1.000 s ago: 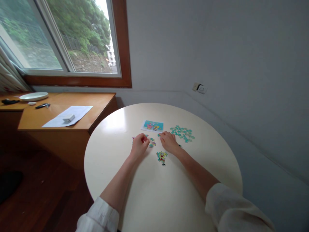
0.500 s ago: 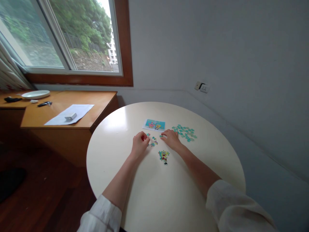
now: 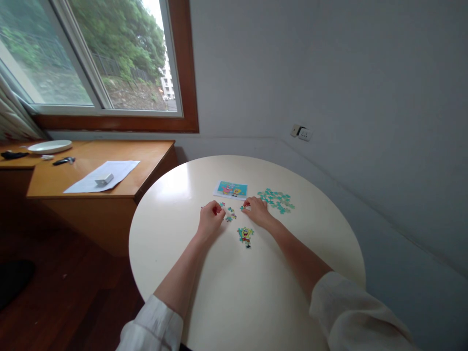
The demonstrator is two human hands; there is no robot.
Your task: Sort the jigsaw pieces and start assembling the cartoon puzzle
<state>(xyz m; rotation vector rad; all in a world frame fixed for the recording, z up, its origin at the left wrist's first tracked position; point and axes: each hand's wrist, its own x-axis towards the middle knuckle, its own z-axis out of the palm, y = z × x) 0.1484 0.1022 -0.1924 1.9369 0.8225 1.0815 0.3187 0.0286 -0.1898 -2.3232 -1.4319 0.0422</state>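
Note:
My right hand [image 3: 257, 212] has its thumb and fingers closed on a small teal jigsaw puzzle piece [image 3: 242, 208] above the table. To its left, my left hand [image 3: 211, 217] is curled with fingertips pinched together; what is in them, if anything, is too small to make out. Several loose puzzle pieces [image 3: 230, 214] lie between the two hands. Nearer to me sits a joined part of the puzzle [image 3: 245, 236] showing a yellow cartoon figure. Behind the hands lies a picture card [image 3: 232, 189] with a pink and a yellow figure on teal.
Right of my right hand spreads a heap of teal puzzle pieces [image 3: 278, 200]. Everything lies on a round white table [image 3: 234, 297]. On the left, a wooden desk [image 3: 120, 189] holds a paper sheet [image 3: 119, 170], a small white box [image 3: 104, 179] and a white plate [image 3: 50, 146].
The whole view has shifted slightly. Both hands keep nearly the same place and grip over the table, and the puzzle pieces look unmoved.

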